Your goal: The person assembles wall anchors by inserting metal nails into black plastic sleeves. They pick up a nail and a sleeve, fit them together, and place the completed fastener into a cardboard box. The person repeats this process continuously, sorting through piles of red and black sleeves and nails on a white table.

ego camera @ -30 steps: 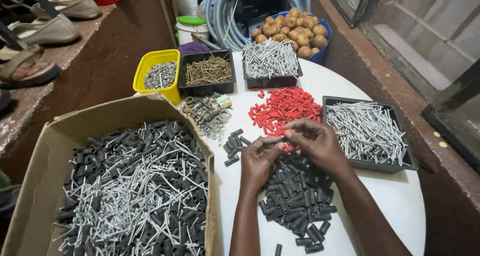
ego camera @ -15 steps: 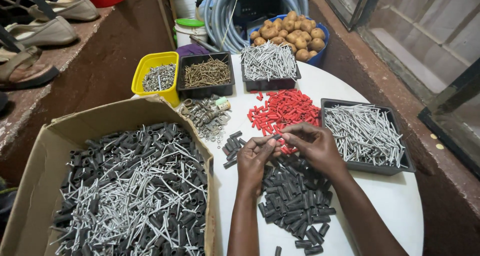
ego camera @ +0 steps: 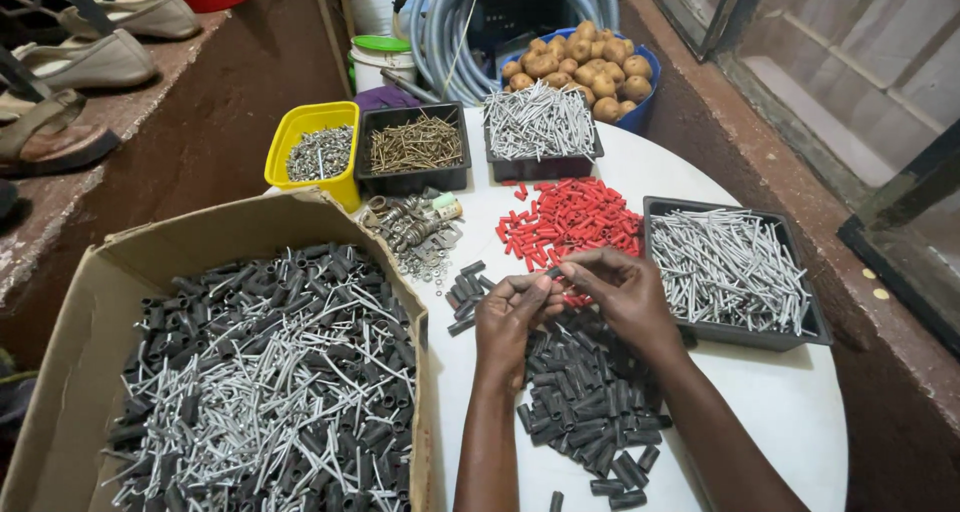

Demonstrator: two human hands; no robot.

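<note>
My left hand (ego camera: 510, 317) and my right hand (ego camera: 620, 292) meet fingertip to fingertip over the round white table (ego camera: 800, 412). Between them they pinch a small dark plug (ego camera: 553, 272); a screw in it cannot be made out. Under the hands lies a heap of black plastic plugs (ego camera: 590, 402). Just beyond the fingers is a pile of red plugs (ego camera: 570, 217). A black tray of silver screws (ego camera: 730, 267) sits right of my right hand.
A cardboard box (ego camera: 250, 372) of black plugs fitted with screws fills the left. Farther back stand a yellow tub (ego camera: 315, 152), a black tray of brass screws (ego camera: 415, 147), another screw tray (ego camera: 540, 122), loose metal fittings (ego camera: 415, 232), a bowl of potatoes (ego camera: 585, 67) and coiled hose (ego camera: 520, 2).
Both hands have stayed over the black heap, with the fingers drawing closer together around the small piece. Nothing else on the table moved.
</note>
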